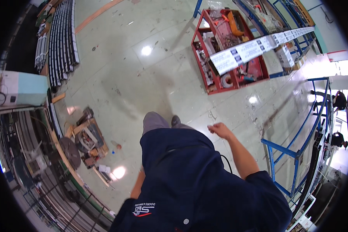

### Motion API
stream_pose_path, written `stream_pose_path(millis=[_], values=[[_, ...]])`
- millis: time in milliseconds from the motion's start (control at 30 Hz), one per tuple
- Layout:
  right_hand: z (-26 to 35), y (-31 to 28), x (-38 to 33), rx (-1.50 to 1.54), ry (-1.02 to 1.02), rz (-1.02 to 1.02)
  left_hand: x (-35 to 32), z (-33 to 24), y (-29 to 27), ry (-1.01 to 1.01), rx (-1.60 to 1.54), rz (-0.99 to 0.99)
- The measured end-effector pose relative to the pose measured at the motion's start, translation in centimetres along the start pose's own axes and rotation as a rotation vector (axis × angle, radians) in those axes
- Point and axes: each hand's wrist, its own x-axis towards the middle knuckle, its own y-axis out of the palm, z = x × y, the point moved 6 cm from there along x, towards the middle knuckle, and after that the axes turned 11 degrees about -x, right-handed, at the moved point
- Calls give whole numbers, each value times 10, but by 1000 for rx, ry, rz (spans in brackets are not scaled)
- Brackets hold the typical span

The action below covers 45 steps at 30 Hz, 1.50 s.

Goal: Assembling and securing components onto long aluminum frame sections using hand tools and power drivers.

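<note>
My right hand (219,130) hangs over the floor at the right of my body, fingers curled in and nothing visible in them. It touches nothing. Only a bit of my left forearm (138,185) shows beside the dark blue shirt (181,162); the hand itself is hidden behind the shirt. Ahead of my right hand, the nearest large thing is a red metal tool cart (236,88) holding loose tools, a roll of tape (226,80) and an orange bin (236,24). A long profile in white printed wrapping (243,53) juts out over the cart.
Blue metal frames (280,148) stand at the right, where people (338,101) are farther off. Long dark profiles (63,42) lie at the far left. Nearer on the left, a power tool (89,139) sits among wood pieces, beside a rack of bars (34,154). Tiled floor (123,50) stretches ahead.
</note>
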Motion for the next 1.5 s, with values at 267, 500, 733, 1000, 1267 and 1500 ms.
stream_pose_path(millis=[267,500,733,1000,1267,1500], values=[[220,-78,96,197,-229,320,167,-91,-136,-242,-764,205],[256,-42,159,1138,162,-80,356,-161,-276,-492,-1269,398],[279,8,244,968,367,-30,667,-348,-511,-168,-1212,115],[305,-142,452,549,546,182,804,-374,-510,-331,-909,125],[449,-591,666,389,-53,-468,938,-514,-565,-1078,-1129,1304],[611,-761,777,499,-114,-280,1162,-667,-595,-554,-733,693]])
